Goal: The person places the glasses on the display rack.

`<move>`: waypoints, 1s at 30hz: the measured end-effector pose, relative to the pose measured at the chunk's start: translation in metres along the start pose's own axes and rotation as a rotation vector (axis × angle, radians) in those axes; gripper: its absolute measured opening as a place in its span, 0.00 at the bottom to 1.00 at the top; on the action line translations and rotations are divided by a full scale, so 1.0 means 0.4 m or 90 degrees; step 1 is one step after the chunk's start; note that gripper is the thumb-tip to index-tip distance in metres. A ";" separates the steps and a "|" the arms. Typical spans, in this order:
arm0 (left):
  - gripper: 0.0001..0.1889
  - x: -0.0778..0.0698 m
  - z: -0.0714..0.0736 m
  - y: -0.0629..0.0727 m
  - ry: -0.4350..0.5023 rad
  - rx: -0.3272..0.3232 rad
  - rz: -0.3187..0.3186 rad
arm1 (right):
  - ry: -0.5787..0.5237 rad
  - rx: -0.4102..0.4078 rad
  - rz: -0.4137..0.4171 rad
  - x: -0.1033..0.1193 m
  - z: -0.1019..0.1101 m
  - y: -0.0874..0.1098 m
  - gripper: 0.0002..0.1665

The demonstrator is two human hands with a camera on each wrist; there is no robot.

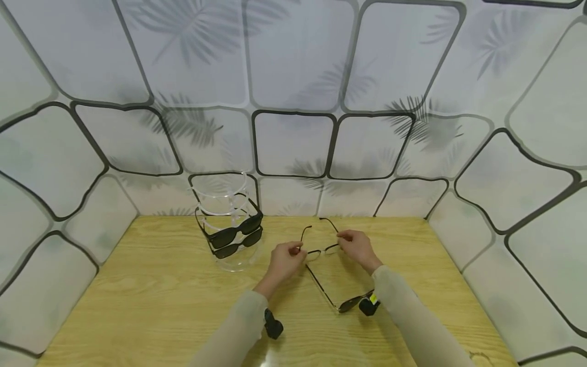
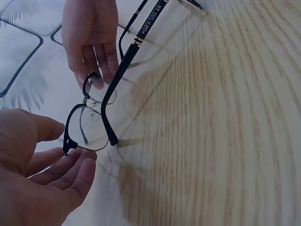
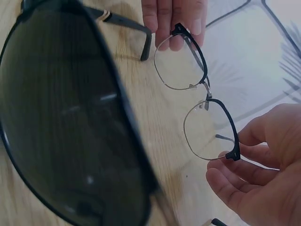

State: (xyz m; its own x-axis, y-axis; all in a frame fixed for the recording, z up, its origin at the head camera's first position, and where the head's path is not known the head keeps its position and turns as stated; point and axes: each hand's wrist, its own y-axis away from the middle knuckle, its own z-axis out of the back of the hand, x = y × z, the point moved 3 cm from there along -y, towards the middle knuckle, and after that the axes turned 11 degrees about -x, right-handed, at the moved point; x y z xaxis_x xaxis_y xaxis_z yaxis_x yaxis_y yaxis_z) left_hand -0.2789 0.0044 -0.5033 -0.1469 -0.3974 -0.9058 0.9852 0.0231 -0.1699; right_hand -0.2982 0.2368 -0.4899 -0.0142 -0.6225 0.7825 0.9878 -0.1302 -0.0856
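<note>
A pair of eyeglasses [image 1: 331, 246] with black brows, thin metal lower rims and clear lenses is between my hands, temples unfolded toward the wall. My left hand [image 1: 286, 259] pinches it at its left end. My right hand [image 1: 357, 248] pinches the right end, thumb and fingers round the hinge corner in the right wrist view. Nearer to me, a pair of dark sunglasses [image 1: 350, 304] lies on the table with one temple pointing at the eyeglasses; my right sleeve covers part of it. Its dark lens [image 3: 61, 117] fills the left of the right wrist view.
A clear display stand [image 1: 236, 267] stands at the back left of the wooden table [image 1: 160, 290]. It bears two pairs of black sunglasses, an upper pair [image 1: 224, 237] and a lower pair [image 1: 227, 251]. A patterned backdrop [image 1: 293, 145] encloses the back and sides.
</note>
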 end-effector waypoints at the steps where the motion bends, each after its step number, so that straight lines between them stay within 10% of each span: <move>1: 0.17 0.000 0.003 0.000 0.000 -0.004 -0.001 | -0.002 0.001 0.000 0.002 0.000 0.002 0.22; 30: 0.20 -0.074 0.101 0.049 0.099 -0.061 -0.046 | -0.107 -0.044 0.033 0.086 0.041 0.036 0.17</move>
State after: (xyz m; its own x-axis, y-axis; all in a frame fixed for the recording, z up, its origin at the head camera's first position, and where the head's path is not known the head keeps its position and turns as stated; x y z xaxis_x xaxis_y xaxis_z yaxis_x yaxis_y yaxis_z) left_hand -0.2517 -0.0206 -0.4642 -0.2357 -0.2552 -0.9377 0.9599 0.0895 -0.2656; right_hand -0.2818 0.2260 -0.4539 0.0677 -0.4929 0.8674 0.9733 -0.1585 -0.1660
